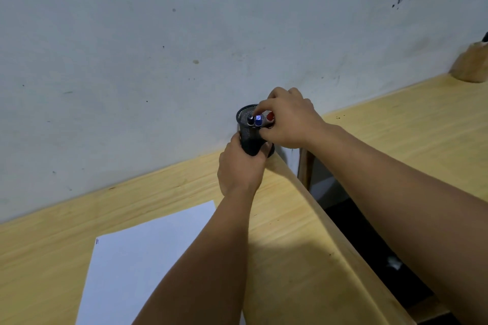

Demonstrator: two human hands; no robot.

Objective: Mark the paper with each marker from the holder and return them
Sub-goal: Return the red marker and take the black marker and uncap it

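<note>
Head view: 3 markers upright in mesh holder (249, 137) gripped by left hand (239, 166); right hand (289, 120) directly above, pinching red marker (269, 115).

No text, label, brand, number or sign can be read anywhere in the head view. The white sheet of paper (148, 258) lying on the light wooden tabletop (290, 232) carries one tiny dark mark near its far left corner (97, 241), too small to make out as a letter or a figure. The black, blue and red marker caps (257, 121) standing in the black wire-mesh holder (248, 137) show no legible print; the blue one has only a bright glint on its top. The grey-white wall (184, 34) bears scattered dark specks and stains, none of them writing.
</note>
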